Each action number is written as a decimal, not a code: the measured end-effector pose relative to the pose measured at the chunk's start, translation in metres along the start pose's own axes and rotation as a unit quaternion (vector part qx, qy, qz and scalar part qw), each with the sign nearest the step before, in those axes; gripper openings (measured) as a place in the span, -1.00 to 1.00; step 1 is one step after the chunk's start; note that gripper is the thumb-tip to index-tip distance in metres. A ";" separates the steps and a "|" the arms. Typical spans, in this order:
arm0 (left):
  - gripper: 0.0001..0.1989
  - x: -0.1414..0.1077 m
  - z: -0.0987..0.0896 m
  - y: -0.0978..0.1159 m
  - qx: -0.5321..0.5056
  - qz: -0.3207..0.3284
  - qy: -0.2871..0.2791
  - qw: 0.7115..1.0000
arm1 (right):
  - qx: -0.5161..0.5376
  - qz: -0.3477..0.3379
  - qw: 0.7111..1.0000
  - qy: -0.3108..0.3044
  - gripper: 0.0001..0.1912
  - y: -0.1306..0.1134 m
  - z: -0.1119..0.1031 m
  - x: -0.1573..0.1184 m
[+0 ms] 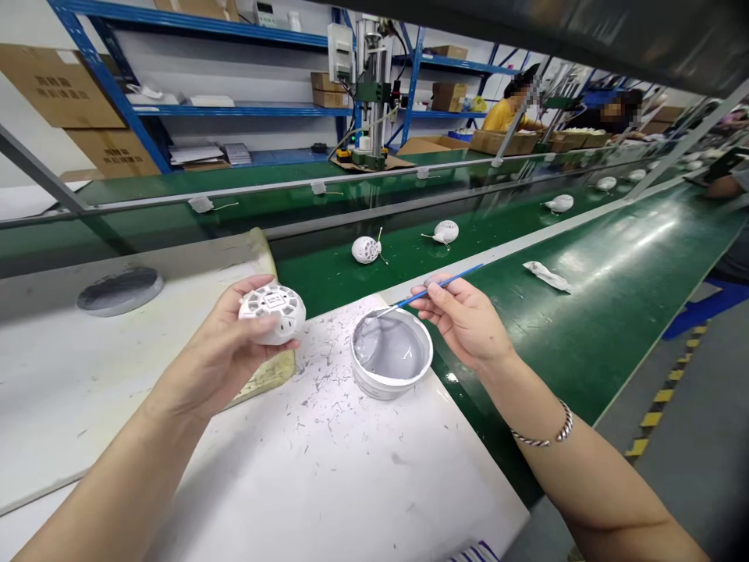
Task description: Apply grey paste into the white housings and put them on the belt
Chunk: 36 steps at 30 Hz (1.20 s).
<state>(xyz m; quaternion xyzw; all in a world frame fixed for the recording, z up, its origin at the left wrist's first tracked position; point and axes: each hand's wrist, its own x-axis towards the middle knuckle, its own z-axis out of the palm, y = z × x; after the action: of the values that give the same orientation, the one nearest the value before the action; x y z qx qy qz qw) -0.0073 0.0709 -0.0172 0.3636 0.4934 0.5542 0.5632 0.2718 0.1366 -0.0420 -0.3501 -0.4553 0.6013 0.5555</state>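
At the far left, one shallow round dish (120,291) with a dark grey inside lies on a white board (193,273) with one yellowed, padded-looking edge. Next comes the left hand (237,339), its thumb across the front and its fingers behind, gripping one white slotted casing (272,314) above the board's edge. Right of it, one white tub (383,386), partly filled with grey paste (403,351), stands on a white sheet (316,468) flecked with grey bits.

The right hand (465,320) pinches one blue-handled brush (430,289) between thumb and fingers; the brush slants down to the left, its lower end at the tub's rim, though whether its tip touches the paste is hard to tell. One twisted bracelet (565,421) circles the wrist.

Behind the tub, two more rounded white pieces (367,250) with thin leads lie on the green surface (328,273); at least three others sit farther right. One crumpled white packet (548,278) lies on the green counter (585,312) at right. Two people (508,113) are in the background.
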 end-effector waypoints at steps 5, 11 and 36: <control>-0.40 -0.009 0.005 -0.007 0.042 0.054 -0.065 0.996 | -0.020 -0.002 1.000 0.021 -0.69 -0.001 -0.005 0.002; -0.51 -0.017 0.011 -0.012 0.036 0.048 -0.106 0.993 | -0.077 -0.064 0.995 0.030 -0.69 -0.005 -0.009 0.005; -0.77 -0.035 0.039 -0.016 -0.016 -0.060 -0.081 0.995 | 0.036 -0.140 0.983 -0.111 -0.97 -0.007 0.038 -0.048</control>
<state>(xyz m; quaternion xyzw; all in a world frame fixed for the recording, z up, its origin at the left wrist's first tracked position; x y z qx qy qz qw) 0.0380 0.0398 -0.0170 0.3682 0.4583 0.4960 0.6390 0.2460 0.0831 -0.0267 -0.1940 -0.5367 0.5688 0.5923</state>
